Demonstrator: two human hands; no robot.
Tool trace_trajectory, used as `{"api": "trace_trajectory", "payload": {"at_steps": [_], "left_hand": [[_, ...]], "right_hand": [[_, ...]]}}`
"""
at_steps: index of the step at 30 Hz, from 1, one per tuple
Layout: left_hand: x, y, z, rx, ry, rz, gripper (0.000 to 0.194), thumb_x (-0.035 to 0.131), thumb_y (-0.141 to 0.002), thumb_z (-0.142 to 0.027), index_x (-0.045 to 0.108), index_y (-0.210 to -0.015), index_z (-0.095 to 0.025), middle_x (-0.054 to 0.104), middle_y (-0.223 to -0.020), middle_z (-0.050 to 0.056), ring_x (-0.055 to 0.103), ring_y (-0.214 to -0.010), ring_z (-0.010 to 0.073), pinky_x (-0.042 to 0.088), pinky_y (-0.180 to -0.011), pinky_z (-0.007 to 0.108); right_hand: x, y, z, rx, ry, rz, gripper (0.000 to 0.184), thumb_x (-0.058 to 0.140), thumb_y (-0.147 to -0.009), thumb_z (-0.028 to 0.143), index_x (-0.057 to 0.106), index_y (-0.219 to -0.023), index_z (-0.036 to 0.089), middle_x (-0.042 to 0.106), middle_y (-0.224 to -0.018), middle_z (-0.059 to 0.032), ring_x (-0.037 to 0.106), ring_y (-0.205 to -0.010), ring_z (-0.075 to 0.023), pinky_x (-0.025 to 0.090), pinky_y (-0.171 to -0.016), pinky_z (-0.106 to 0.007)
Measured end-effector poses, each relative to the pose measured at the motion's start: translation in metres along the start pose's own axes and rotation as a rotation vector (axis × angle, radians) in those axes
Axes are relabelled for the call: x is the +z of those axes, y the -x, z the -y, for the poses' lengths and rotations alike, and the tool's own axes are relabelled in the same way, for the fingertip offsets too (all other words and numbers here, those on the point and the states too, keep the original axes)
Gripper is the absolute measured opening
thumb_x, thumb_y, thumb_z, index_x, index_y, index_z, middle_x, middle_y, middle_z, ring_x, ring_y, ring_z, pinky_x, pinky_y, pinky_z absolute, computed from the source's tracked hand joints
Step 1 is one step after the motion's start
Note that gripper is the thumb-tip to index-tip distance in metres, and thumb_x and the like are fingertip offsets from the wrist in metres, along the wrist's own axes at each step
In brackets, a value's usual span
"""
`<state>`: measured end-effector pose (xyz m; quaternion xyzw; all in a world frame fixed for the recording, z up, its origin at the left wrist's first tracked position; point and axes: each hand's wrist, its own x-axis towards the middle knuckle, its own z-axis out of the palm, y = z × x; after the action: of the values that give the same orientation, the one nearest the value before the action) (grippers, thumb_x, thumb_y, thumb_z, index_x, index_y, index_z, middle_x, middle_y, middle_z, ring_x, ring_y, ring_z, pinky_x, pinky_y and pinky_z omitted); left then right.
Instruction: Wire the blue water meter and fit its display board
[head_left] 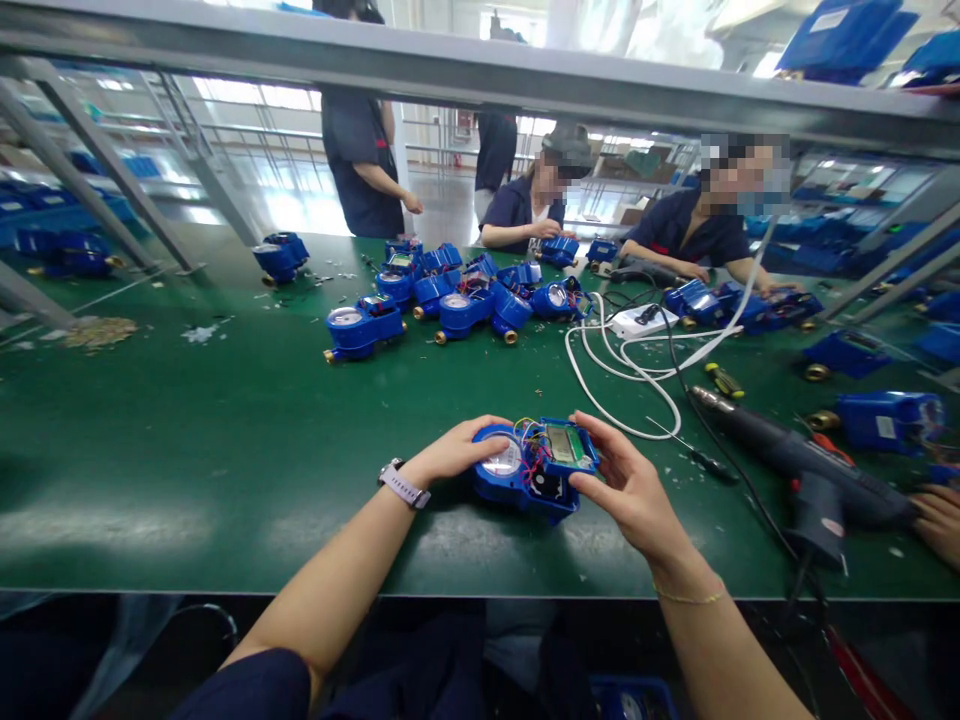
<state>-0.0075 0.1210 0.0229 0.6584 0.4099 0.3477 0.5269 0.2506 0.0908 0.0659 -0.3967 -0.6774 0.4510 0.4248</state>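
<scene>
A blue water meter (534, 470) with its cover off lies on the green table (225, 440) in front of me, showing a round dial, coloured wires and a green circuit board. My left hand (450, 452) grips its left end, fingers curled over the dial side; a watch is on that wrist. My right hand (626, 480) holds the right end, thumb and fingers closed on the edge by the circuit board.
Several blue meters (457, 295) lie in a cluster mid-table. White cables (630, 365), a power strip (643, 320), a screwdriver (724, 380) and a dark glue gun (795, 460) lie to the right. Co-workers (701, 225) work across the table; another person's hand (937, 520) rests at far right.
</scene>
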Motion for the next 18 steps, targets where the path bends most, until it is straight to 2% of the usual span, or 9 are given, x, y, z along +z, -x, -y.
{"api": "trace_trajectory", "payload": {"at_steps": [5, 10, 15, 18], "left_hand": [[0.003, 0.004, -0.004, -0.016, -0.013, -0.04, 0.054, 0.06, -0.085, -0.051, 0.059, -0.124, -0.013, 0.062, -0.125, 0.012, 0.06, -0.11, 0.0271, 0.047, -0.097, 0.038], [0.006, 0.006, -0.001, -0.024, 0.003, -0.07, 0.052, 0.055, -0.088, -0.052, 0.058, -0.124, -0.013, 0.062, -0.124, 0.012, 0.058, -0.113, 0.0267, 0.044, -0.101, 0.038], [0.009, 0.016, 0.0, 0.002, 0.039, -0.016, 0.051, 0.054, -0.09, -0.052, 0.058, -0.124, -0.014, 0.062, -0.124, 0.011, 0.058, -0.113, 0.0265, 0.044, -0.101, 0.038], [0.015, 0.026, -0.001, 0.004, 0.059, 0.007, 0.053, 0.055, -0.09, -0.053, 0.057, -0.126, -0.015, 0.062, -0.125, 0.01, 0.058, -0.114, 0.0267, 0.045, -0.101, 0.038]], "right_hand": [[0.002, 0.008, -0.017, -0.054, 0.163, 0.024, 0.059, 0.07, -0.085, 0.041, 0.048, -0.138, 0.025, 0.041, -0.146, -0.0101, 0.041, -0.134, -0.0292, 0.039, -0.11, -0.046], [-0.001, 0.018, -0.023, -0.113, 0.36, 0.078, 0.055, 0.065, -0.088, 0.04, 0.05, -0.139, 0.027, 0.038, -0.149, -0.0076, 0.029, -0.141, -0.0284, 0.022, -0.118, -0.051], [0.005, 0.023, -0.034, -0.054, 0.199, 0.076, 0.046, 0.058, -0.093, 0.047, 0.056, -0.134, 0.026, 0.033, -0.153, -0.0083, 0.028, -0.142, -0.0274, 0.021, -0.118, -0.052], [0.017, 0.029, -0.043, -0.017, 0.051, -0.089, 0.049, 0.057, -0.093, 0.05, 0.053, -0.136, 0.027, 0.032, -0.154, -0.0072, 0.026, -0.143, -0.0261, 0.02, -0.119, -0.049]]}}
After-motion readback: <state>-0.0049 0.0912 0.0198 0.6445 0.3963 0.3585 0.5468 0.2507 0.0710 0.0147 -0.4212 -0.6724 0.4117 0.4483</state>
